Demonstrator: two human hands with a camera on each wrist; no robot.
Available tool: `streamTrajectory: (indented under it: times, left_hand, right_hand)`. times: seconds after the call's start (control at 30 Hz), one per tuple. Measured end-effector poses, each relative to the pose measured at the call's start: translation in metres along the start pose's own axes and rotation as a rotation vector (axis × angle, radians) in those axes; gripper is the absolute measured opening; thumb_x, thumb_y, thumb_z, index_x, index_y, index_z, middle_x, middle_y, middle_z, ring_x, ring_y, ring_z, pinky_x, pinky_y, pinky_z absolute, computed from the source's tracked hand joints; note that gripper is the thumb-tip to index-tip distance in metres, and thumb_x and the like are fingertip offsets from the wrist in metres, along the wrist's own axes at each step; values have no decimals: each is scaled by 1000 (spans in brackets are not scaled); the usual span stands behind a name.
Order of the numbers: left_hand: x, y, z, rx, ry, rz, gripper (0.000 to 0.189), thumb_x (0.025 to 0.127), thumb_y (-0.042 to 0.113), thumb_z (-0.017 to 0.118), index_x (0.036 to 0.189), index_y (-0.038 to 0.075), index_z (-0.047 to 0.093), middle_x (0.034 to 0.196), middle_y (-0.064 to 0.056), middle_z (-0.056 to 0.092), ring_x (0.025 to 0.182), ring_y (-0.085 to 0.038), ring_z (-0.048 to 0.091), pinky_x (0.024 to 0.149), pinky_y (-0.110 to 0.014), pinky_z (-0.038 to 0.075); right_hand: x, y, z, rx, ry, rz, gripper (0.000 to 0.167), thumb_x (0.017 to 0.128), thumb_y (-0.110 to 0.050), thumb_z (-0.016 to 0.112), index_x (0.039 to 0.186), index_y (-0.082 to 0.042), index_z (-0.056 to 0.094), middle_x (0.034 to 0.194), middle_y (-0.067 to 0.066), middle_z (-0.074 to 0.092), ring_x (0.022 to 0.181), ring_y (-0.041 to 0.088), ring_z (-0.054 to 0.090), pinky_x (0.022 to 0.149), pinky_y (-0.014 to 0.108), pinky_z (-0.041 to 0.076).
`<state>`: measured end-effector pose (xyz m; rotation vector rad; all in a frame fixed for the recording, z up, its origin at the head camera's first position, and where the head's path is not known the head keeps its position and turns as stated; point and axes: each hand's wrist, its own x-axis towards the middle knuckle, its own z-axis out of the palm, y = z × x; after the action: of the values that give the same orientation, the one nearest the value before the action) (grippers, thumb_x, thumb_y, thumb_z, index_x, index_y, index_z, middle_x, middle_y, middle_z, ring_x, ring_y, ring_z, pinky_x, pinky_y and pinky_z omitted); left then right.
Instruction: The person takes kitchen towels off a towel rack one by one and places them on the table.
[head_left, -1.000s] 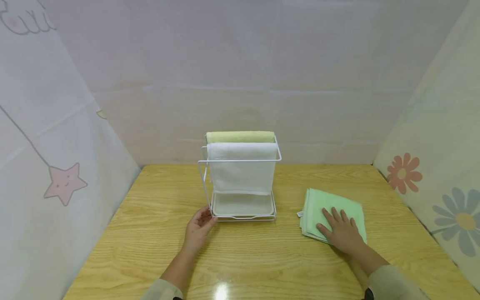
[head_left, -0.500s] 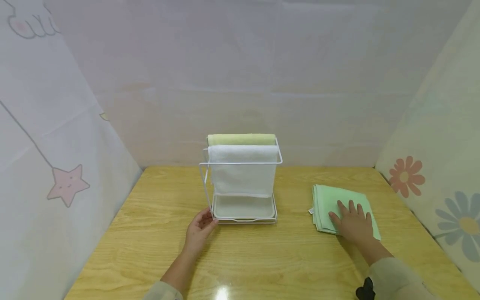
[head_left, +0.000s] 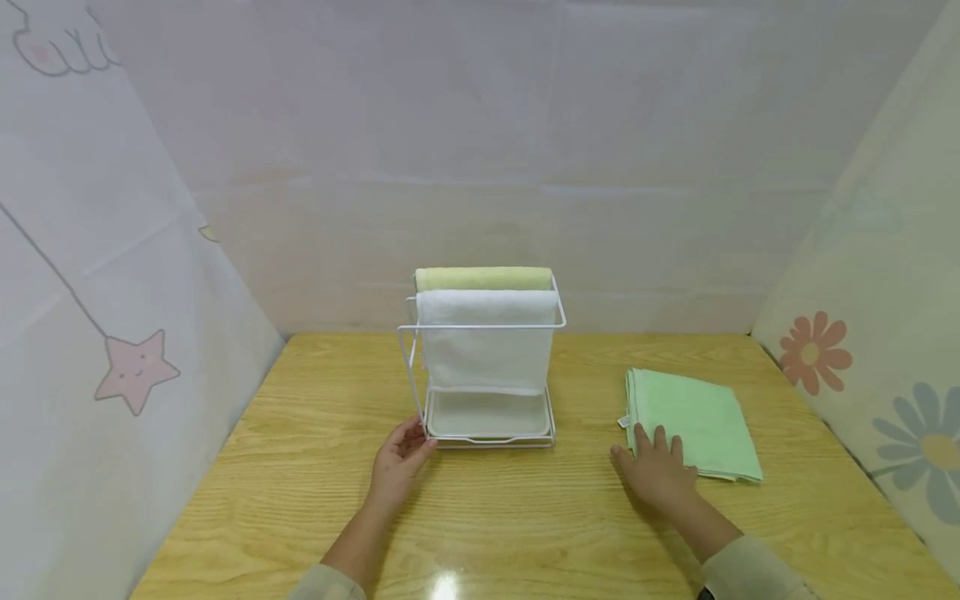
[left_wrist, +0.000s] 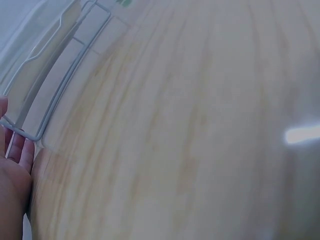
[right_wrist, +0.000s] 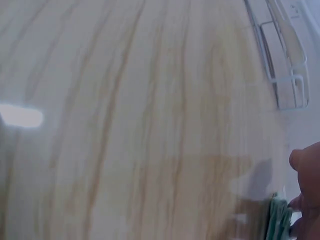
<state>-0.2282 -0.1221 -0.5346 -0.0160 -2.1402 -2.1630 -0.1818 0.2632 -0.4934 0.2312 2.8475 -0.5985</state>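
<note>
A white wire towel rack stands on the table. A white towel hangs over its front bar and a pale yellow towel over the rear one. My left hand grips the rack's front left bottom corner, thumb in front and fingers behind; in the left wrist view its fingers reach under the wire. My right hand is spread, fingertips over the near left edge of a folded green towel. In the right wrist view the green towel's layered edge shows beside the hand.
A pale drip tray sits in the rack's base. The wooden table ends at a cloth backdrop behind and at printed cloths on both sides. A white tag sticks out from the green towel's left side.
The green towel moved right and slightly back under my right hand, then stayed. That hand has since slid left to the towel's near left edge. My left hand stays on the rack.
</note>
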Motion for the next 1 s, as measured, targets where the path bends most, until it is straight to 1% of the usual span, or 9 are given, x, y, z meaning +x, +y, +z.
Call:
streamTrajectory:
  times: [0.13, 0.23, 0.33, 0.4, 0.47, 0.63, 0.77, 0.87, 1.0]
  left_hand:
    - [1, -1, -1, -9, 3, 5, 48, 88, -1, 69, 133, -4, 53, 118, -17, 59, 97, -3, 59, 87, -12, 52]
    - [2, -2, -1, -9, 13, 18, 47, 88, -2, 69, 132, -5, 53, 115, -14, 60, 96, -3, 59, 85, -12, 52]
    - [1, -3, -1, -1, 21, 32, 47, 88, -2, 69, 131, -7, 53, 112, -11, 61, 95, -3, 59, 84, -12, 52]
    - [1, -3, 0, 6, 22, 37, 47, 87, -2, 69, 131, -7, 53, 112, -11, 61, 95, -2, 59, 84, -12, 52]
    - [0, -3, 0, 12, 16, 36, 47, 88, -1, 69, 132, -6, 53, 114, -14, 61, 96, -2, 59, 85, -12, 52]
    - [0, -1, 0, 20, 11, 3, 47, 88, -1, 69, 133, -2, 54, 121, -21, 58, 98, -3, 58, 87, -11, 51]
    - [0, -1, 0, 1, 6, -1, 47, 88, -2, 68, 133, -3, 53, 121, -22, 57, 98, -4, 58, 87, -12, 51]
    - [0, -1, 0, -17, 1, 8, 47, 88, -3, 68, 132, -4, 53, 118, -18, 58, 98, -5, 58, 87, -13, 51]
    - [0, -2, 0, -23, 4, 29, 47, 87, -3, 68, 131, -7, 53, 112, -10, 60, 96, -5, 59, 86, -13, 52]
  right_hand:
    - [7, 13, -1, -13, 30, -33, 81, 102, -59, 28, 155, 0, 13, 155, 40, 0, 138, 65, -3, 98, 87, 10]
    - [16, 26, -5, -18, 47, -57, 80, 102, -59, 29, 155, -1, 15, 155, 39, 1, 138, 64, -2, 99, 87, 10]
    - [25, 43, -11, -47, 63, -96, 79, 102, -59, 30, 154, 0, 18, 155, 39, 4, 139, 64, 0, 99, 86, 13]
    - [30, 55, -16, -59, 67, -124, 78, 102, -58, 30, 154, 0, 19, 155, 39, 5, 138, 64, 1, 99, 86, 13]
    - [34, 66, -22, -61, 64, -145, 77, 103, -57, 29, 154, 0, 20, 155, 39, 6, 138, 64, 1, 99, 86, 12]
    - [46, 89, -36, -36, 38, -158, 75, 104, -55, 27, 154, -1, 19, 156, 38, 4, 138, 63, -2, 100, 85, 5]
    - [54, 103, -42, -40, 39, -165, 74, 104, -55, 26, 154, 0, 20, 155, 39, 5, 138, 64, -2, 99, 86, 5]
    - [58, 109, -46, -39, 44, -166, 73, 105, -54, 24, 153, 1, 22, 154, 40, 7, 137, 65, 0, 98, 86, 7]
    - [65, 115, -50, -39, 42, -160, 72, 105, -53, 23, 153, 1, 23, 154, 40, 9, 136, 66, 2, 98, 86, 9]
